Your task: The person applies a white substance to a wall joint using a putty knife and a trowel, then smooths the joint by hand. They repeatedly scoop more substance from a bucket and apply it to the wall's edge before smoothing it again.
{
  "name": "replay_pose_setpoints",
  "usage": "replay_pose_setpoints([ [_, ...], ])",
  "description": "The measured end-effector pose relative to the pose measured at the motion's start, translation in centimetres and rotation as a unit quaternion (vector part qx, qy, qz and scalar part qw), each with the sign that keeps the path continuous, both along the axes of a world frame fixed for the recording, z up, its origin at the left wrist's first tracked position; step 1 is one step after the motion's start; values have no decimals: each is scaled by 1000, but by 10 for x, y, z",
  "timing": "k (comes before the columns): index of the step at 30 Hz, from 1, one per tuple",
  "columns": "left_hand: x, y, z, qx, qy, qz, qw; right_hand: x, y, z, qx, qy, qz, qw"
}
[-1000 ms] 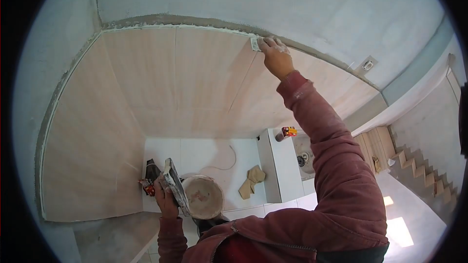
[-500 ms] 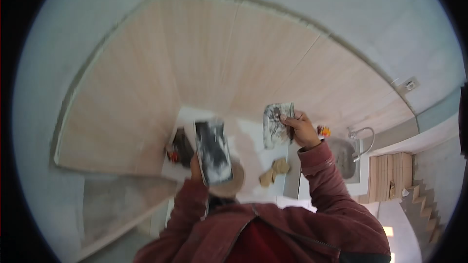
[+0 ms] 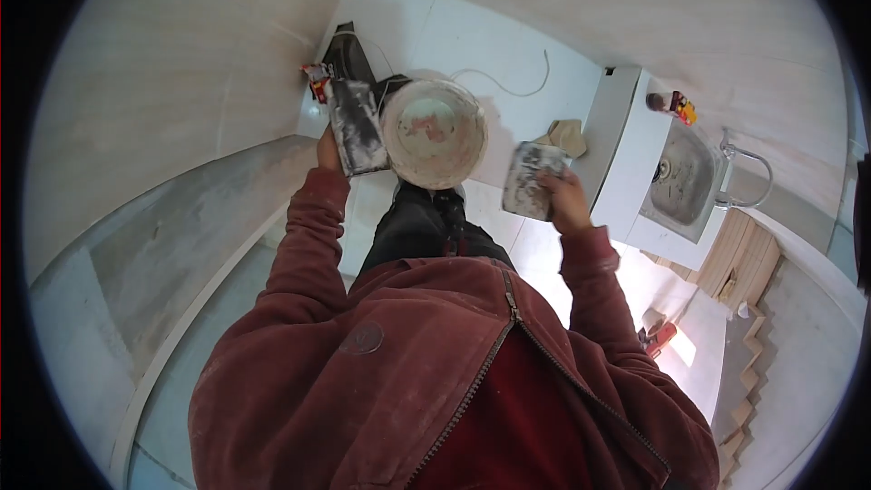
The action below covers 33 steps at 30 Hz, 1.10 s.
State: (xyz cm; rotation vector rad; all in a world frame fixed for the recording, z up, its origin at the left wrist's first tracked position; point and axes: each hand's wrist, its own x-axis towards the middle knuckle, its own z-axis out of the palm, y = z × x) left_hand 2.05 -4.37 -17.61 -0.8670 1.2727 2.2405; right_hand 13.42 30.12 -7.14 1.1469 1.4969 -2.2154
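Note:
My left hand (image 3: 328,149) grips the side of a dark rectangular plastering float (image 3: 358,127), its face smeared white. Right beside it stands a round bucket (image 3: 455,127), crusted pale, with some pinkish and whitish residue at its bottom. On the other side, my right hand (image 3: 568,201) is closed on a flat square scraper (image 3: 533,180) blotched with white and dark paste. The scraper is apart from the bucket, in front of a crumpled tan cloth or bag (image 3: 568,138).
A metal sink (image 3: 682,183) with a curved faucet (image 3: 758,168) is to the right, bottles (image 3: 673,104) behind it. A dark bag (image 3: 349,56) and red packet (image 3: 316,80) lie left of the bucket. A white cable (image 3: 508,91) crosses the floor. Panelled walls (image 3: 172,82) rise close by.
The view has tilted down from the wall to the floor, bringing the bucket fully into sight. Both hands still hold their tools; the right one is now lower, turned toward the floor.

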Motion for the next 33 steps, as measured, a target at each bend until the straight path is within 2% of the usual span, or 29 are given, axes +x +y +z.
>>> replay_pose_setpoints([
  [1,11,-6,-17,-5,-34,43,998,2,-9,-18,32,-13,53,998],
  [2,24,-7,-35,-10,-46,41,998,-3,-20,-39,102,-33,127,986],
  [3,36,-8,-53,-21,-53,53,997,-11,-34,-74,93,-60,111,988],
  [4,44,-9,-65,-33,-57,66,996,-21,-49,-114,181,-55,144,971],
  [6,49,12,-64,-53,-79,71,993,-47,-78,-188,369,-30,203,906],
  [7,51,18,-72,-18,-91,78,993,-60,-93,-208,466,-14,227,855],
  [8,56,23,-80,16,-105,85,991,-66,-102,-224,460,-17,228,858],
  [10,64,33,-84,-14,-73,61,995,-87,-119,-233,386,-196,283,856],
  [12,61,42,-92,-41,-46,39,997,-90,-126,-280,407,-203,253,854],
  [14,66,45,-97,112,-64,135,982,-92,-136,-293,431,-217,192,854],
  [15,67,44,-95,4,-57,64,996,-93,-144,-294,431,-224,200,851],
  [16,72,41,-97,-2,-64,71,995,-96,-152,-289,443,-208,189,851],
  [18,75,40,-103,162,-73,139,974,-101,-157,-281,458,-195,186,847],
  [19,67,44,-87,146,-96,149,973,-104,-155,-284,456,-161,226,845],
  [21,65,40,-86,160,-106,156,969,-110,-157,-290,453,-127,269,840],
  [23,67,36,-92,178,-112,158,965,-115,-160,-297,468,-100,364,799],
  [27,70,33,-102,222,-97,159,957,-115,-151,-296,462,-53,418,780],
  [29,71,33,-102,224,-96,150,958,-112,-144,-305,464,14,458,758],
  [33,69,33,-100,255,-97,158,949,-114,-149,-299,458,24,451,766],
])
